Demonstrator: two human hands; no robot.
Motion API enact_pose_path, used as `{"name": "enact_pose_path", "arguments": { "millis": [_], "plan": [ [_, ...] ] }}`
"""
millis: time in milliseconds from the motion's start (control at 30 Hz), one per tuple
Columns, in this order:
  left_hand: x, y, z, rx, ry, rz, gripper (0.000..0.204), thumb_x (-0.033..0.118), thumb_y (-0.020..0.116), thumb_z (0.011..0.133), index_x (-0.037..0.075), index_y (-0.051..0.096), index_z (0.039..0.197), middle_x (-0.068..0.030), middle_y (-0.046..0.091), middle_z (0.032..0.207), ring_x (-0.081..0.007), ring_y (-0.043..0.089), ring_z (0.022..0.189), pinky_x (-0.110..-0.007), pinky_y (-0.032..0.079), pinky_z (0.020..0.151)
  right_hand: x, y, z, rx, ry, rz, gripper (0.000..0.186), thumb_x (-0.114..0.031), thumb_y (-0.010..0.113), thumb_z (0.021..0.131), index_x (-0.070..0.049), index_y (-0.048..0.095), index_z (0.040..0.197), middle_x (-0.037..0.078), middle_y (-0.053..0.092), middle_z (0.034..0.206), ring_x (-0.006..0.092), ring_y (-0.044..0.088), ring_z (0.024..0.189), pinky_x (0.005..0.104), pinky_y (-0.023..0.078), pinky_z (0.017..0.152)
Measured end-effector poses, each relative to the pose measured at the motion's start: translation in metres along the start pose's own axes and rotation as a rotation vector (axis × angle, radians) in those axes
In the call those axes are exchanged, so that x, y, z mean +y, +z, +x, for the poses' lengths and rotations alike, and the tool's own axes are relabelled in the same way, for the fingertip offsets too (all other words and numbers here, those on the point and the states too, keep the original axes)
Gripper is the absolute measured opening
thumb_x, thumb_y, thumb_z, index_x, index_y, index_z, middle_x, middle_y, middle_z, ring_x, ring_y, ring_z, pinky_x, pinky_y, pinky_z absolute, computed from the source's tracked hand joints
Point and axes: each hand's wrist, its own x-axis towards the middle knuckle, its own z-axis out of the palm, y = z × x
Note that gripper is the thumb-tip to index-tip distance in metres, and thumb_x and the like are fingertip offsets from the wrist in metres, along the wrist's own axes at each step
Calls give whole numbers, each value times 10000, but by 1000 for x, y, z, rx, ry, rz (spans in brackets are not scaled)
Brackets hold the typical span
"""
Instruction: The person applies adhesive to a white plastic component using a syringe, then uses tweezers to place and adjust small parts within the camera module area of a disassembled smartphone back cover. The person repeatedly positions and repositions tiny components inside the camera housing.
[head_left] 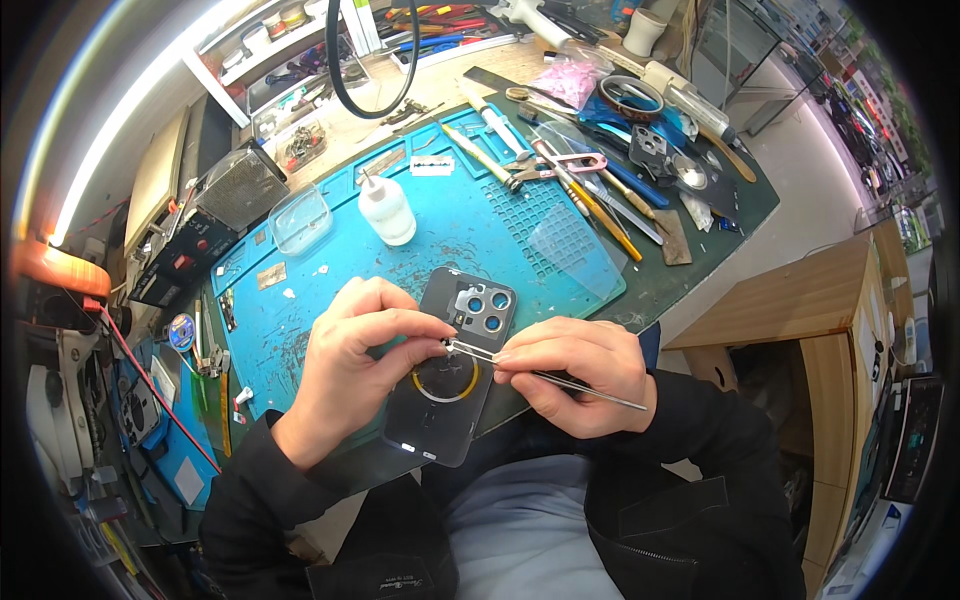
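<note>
My right hand (575, 372) grips a pair of metal tweezers (590, 389), its tips pointing left. Pinched between the thumb and forefinger of my left hand (365, 345) is a tiny pale part (450, 346), too small to name, and the tweezer tips meet it there. Under both hands lies a dark phone back panel (436, 420) with three camera rings at its upper end and a pale ring in its middle. It rests at the near edge of the blue work mat (330, 330). My left fingers hide part of the panel.
A white dropper bottle (387, 210) stands on the mat beyond my hands, beside a clear plastic box (300, 222). Knives, screwdrivers and a rolled tape (632, 97) crowd the far right. A black box-shaped device (188, 250) stands at the left, with a wooden cabinet (785, 300) at the right.
</note>
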Motion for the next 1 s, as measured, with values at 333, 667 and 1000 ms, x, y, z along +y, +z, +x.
{"name": "enact_pose_path", "arguments": {
  "millis": [333,667,1000],
  "plan": [
    [1,0,1,14,57,39,244,73,903,756,144,828,977,7,717,894,-203,615,844,-327,478,745,2,-2,0,-12,30,28,260,32,802,869,16,746,1122,164,767,999,308,762,850,357,607,709],
    [1,1,1,-2,51,31,238,74,903,762,140,819,975,10,721,899,-205,608,832,-332,464,740,3,-2,-1,-30,13,-6,267,27,807,866,11,747,1125,161,767,1005,313,765,853,364,610,711],
    [2,-2,-1,-30,19,11,242,47,901,766,104,828,990,-24,705,903,-188,635,861,-314,490,740,1,-4,0,-13,118,125,222,26,771,917,26,743,1137,157,773,1006,269,771,850,337,604,745]
  ]
}}
